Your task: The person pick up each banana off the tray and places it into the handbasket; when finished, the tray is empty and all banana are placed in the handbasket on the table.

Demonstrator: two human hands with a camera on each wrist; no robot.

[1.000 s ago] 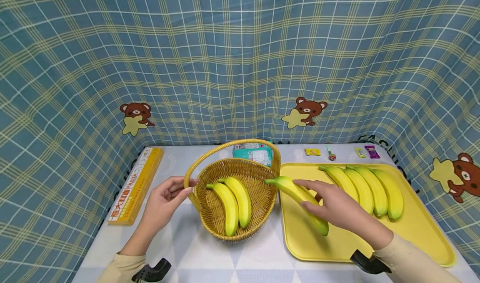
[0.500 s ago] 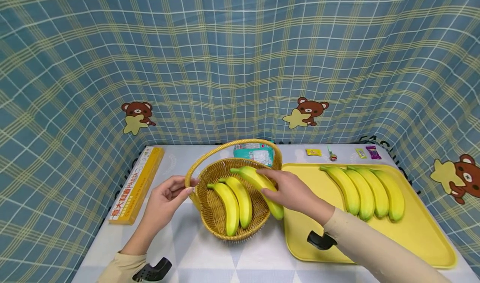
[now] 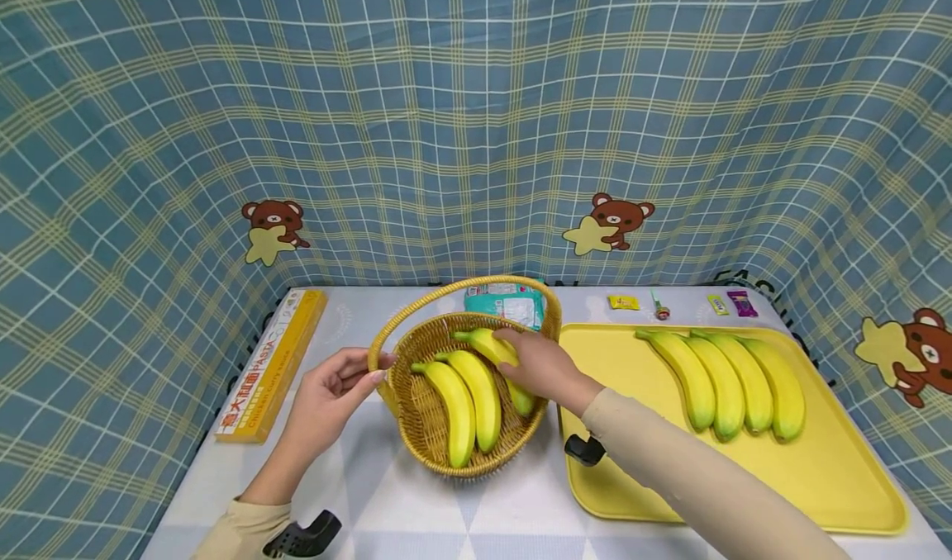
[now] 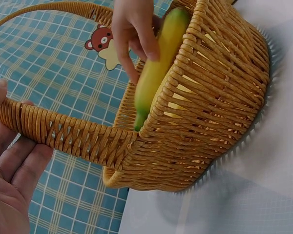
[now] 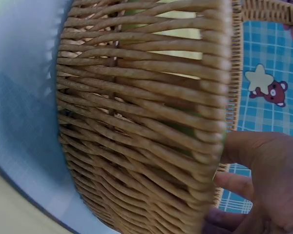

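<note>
A woven wicker basket [image 3: 416, 428] with a tall arched handle [image 3: 439, 293] stands in the middle of the table. My left hand [image 3: 327, 399] pinches the left side of that handle between thumb and fingers, as the left wrist view also shows. Inside the basket my right hand [image 3: 539, 366] grips a yellow banana [image 3: 485, 344] with green ends, its middle covered by the fingers. Two more bananas, a left one [image 3: 449, 411] and one beside it [image 3: 479, 399], lie side by side in the basket. In the right wrist view the basket wall hides most of the held banana.
To the right is a yellow tray [image 3: 617, 469] bearing several bananas [image 3: 732, 395]. Behind it lie small wrapped candies [image 3: 623, 302]. A teal packet [image 3: 506, 306] sits behind the basket, and a yellow pasta box [image 3: 271, 370] lies at the left. A plaid curtain [image 3: 476, 130] surrounds the table.
My right hand has carried the banana leftward from over the tray and lowered it into the basket, right of the other two. The left hand has stayed on the handle.
</note>
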